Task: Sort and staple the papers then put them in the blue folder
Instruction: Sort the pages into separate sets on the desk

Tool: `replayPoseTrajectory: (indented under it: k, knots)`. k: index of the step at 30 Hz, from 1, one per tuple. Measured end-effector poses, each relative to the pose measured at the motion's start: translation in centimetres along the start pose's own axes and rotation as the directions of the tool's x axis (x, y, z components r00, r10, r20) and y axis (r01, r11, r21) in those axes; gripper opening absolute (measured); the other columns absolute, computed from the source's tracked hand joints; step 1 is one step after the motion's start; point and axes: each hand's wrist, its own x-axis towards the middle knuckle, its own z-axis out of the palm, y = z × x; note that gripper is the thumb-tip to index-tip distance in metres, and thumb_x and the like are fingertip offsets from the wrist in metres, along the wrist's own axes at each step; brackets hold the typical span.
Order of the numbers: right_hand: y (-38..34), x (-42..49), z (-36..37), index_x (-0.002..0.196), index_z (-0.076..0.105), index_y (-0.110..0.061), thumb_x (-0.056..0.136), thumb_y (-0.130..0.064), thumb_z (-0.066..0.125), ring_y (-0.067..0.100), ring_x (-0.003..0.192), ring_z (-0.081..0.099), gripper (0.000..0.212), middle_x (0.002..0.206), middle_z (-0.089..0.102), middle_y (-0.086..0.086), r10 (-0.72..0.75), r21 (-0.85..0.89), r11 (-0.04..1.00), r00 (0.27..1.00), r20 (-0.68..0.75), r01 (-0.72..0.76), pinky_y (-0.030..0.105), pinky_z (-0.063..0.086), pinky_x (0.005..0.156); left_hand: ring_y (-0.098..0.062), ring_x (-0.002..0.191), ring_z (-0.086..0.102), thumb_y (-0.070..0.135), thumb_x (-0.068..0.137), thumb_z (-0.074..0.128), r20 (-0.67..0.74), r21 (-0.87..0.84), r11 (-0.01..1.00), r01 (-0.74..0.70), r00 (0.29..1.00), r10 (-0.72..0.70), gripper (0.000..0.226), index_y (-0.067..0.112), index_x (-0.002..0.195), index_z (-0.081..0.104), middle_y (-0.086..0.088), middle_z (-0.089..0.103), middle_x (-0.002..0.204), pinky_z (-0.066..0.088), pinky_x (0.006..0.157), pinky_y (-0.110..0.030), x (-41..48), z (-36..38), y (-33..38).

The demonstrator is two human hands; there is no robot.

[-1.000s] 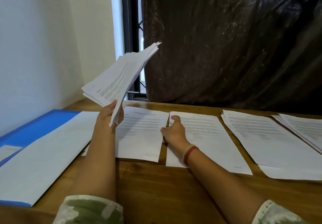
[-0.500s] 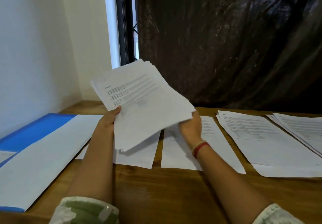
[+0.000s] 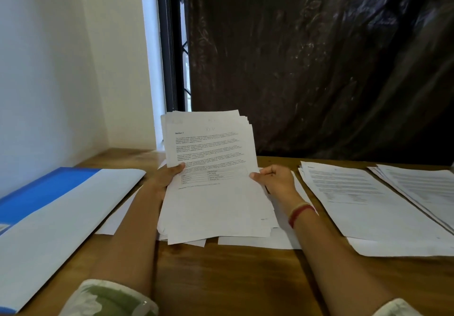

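Note:
I hold a thick stack of printed papers [image 3: 211, 183] upright in front of me, above the middle of the wooden table [image 3: 221, 279]. My left hand [image 3: 164, 178] grips its left edge with the thumb on the top sheet. My right hand [image 3: 275, 180] grips the right edge the same way. The top sheet shows a heading, text and a small table. The blue folder [image 3: 44, 190] lies open at the left, with a white sheet [image 3: 61, 222] across it. Single sheets [image 3: 258, 242] lie on the table under the held stack.
Two more piles of printed sheets lie on the right: one [image 3: 363, 207] beside my right wrist and another [image 3: 422, 192] at the right edge. A white wall stands at the left. A dark curtain [image 3: 319, 57] and a window frame [image 3: 172, 45] rise behind the table.
The stack swung from my raised left hand alone down into both hands, face toward me. My right hand left the sheet on the table and took the stack's right edge.

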Motion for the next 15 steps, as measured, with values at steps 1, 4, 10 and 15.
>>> replayPoseTrajectory:
  k: [1, 4, 10, 15]
  knots:
    - [0.3, 0.2, 0.1, 0.079, 0.06, -0.015, 0.083, -0.021, 0.076, 0.025, 0.084, 0.065, 0.017, 0.088, 0.067, 0.006, 0.005, -0.025, 1.0, 0.999, -0.046, -0.006, 0.03, 0.055, 0.074, -0.016, 0.078, 0.069, 0.01, 0.101, 0.043, 0.006, 0.011, 1.0, -0.005, 1.0, 0.005, 0.033, 0.006, 0.133, 0.049, -0.008, 0.064, 0.103, 0.058, 0.056, -0.025, 0.1, 0.2, -0.1]
    - [0.7, 0.7, 0.0, 0.075, 0.06, -0.015, 0.087, -0.02, 0.071, 0.023, 0.083, 0.062, 0.017, 0.085, 0.064, 0.007, 0.001, -0.059, 0.998, 0.995, -0.104, -0.007, 0.028, 0.053, 0.076, -0.014, 0.07, 0.071, 0.006, 0.1, 0.044, 0.004, 0.033, 0.998, -0.055, 0.998, 0.055, 0.029, 0.006, 0.127, 0.052, -0.012, 0.063, 0.111, 0.056, 0.053, -0.024, 0.6, 0.7, -0.5]
    - [0.8, 0.9, -0.4, 0.084, 0.062, -0.017, 0.095, -0.031, 0.059, 0.018, 0.073, 0.061, 0.018, 0.08, 0.062, 0.003, -0.006, -0.093, 0.996, 0.982, -0.189, -0.012, 0.019, 0.047, 0.06, -0.02, 0.077, 0.073, 0.007, 0.098, 0.045, 0.039, -0.07, 0.995, -0.077, 0.996, 0.079, 0.025, 0.011, 0.102, 0.069, -0.008, 0.07, 0.105, 0.058, 0.056, -0.031, 0.9, 0.7, -0.7]
    - [0.2, 0.9, -1.6, 0.091, 0.065, -0.012, 0.097, -0.025, 0.057, 0.013, 0.063, 0.056, 0.017, 0.071, 0.057, -0.001, 0.077, 0.184, 0.983, 0.96, -0.269, -0.027, 0.01, 0.042, 0.043, -0.019, 0.072, 0.073, 0.011, 0.098, 0.046, -0.026, -0.07, 0.996, -0.063, 0.998, 0.061, 0.023, 0.006, 0.119, 0.057, -0.002, 0.075, 0.089, 0.059, 0.056, -0.033, 0.6, 0.8, -0.4]
